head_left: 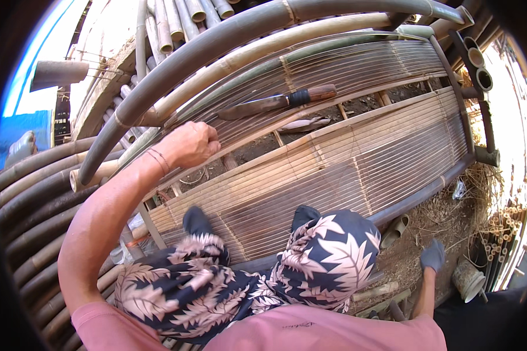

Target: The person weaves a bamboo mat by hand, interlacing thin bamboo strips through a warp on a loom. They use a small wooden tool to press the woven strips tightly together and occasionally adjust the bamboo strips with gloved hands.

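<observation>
My left hand [194, 144] is bare and closed in a fist over the near edge of the far slatted bamboo panel [357, 64]. Whatever its fingers may hold is hidden. To its right, a large knife [257, 107] lies on that panel, its wooden handle wrapped in black near the blade and pointing right. My right hand [433, 256], in a grey glove, hangs low at the right above the dirt ground, away from the bench; its fingers blend together. The near slatted panel [310, 161] stretches in front of my knees, with a gap between the two panels.
Thick dark bamboo poles [228, 47] curve along the bench's far side. Bent poles [41, 187] are stacked at the left, and cut lengths [178, 17] lie at the back. A bamboo bundle [503, 234] and a whitish bucket [468, 279] stand at the right. My feet rest on the near panel.
</observation>
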The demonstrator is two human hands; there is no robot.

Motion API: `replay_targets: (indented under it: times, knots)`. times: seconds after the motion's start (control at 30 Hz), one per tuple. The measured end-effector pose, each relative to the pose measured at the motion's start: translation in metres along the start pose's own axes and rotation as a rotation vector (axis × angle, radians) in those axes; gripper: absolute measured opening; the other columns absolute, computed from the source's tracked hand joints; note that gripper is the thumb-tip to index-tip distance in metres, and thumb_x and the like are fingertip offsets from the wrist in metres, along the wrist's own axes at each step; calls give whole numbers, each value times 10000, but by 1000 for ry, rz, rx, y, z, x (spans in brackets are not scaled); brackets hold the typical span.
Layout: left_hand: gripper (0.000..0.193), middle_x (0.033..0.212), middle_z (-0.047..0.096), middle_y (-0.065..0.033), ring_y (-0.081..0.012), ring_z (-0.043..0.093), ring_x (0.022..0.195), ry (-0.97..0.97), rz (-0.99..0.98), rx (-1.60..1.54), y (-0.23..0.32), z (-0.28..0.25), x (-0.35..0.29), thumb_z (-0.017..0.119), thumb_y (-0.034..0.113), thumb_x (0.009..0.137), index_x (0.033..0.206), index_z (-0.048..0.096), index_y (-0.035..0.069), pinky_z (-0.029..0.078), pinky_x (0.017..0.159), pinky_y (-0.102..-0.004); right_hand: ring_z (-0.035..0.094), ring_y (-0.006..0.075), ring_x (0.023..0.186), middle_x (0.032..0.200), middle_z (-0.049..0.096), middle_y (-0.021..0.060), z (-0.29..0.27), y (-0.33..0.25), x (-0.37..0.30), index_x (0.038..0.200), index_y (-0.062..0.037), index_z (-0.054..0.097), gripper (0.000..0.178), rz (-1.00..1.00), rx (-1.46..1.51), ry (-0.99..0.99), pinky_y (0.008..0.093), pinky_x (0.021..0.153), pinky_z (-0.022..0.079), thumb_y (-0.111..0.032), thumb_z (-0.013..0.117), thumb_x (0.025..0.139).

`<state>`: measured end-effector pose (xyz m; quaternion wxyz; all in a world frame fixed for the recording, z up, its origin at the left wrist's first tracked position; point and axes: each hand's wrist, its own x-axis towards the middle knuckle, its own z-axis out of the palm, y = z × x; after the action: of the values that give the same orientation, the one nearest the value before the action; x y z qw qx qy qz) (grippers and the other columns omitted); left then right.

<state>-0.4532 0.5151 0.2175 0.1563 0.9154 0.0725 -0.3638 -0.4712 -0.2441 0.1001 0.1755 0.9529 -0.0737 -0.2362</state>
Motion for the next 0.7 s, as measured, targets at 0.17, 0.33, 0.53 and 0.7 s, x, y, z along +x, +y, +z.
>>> replay_targets:
  times: [0.17,0.33,0.53,0.7]
  knots:
    - [335,987,708,-257,-390,693,946,70,-6,-151,10,18,-3,560,242,962,1077,696,-41,536,872,-443,580,364,1159,1209,641,200,-75,-254,31,1220,-62,659,398,-708,515,338,445,1011,452,-261,668,876]
    - [361,1063,693,-273,-437,658,1039,98,4,-362,19,90,58,505,268,982,1125,694,-5,505,950,-487,650,344,923,970,666,172,-125,-413,-4,1050,-16,702,464,-900,646,269,439,833,516,-415,731,816]
    - [372,1071,643,-332,-480,594,1083,88,95,-417,22,165,124,469,265,990,1052,630,-64,452,968,-525,652,339,879,913,654,165,-110,-474,-12,958,-55,706,400,-855,474,190,461,785,511,-438,698,842]
    - [469,1197,631,-327,-458,585,1165,-137,26,-567,11,179,150,525,320,981,1223,608,-73,456,998,-479,647,406,1023,1087,686,234,-113,-465,6,1002,-33,693,345,-561,674,-547,482,881,508,-343,558,934]
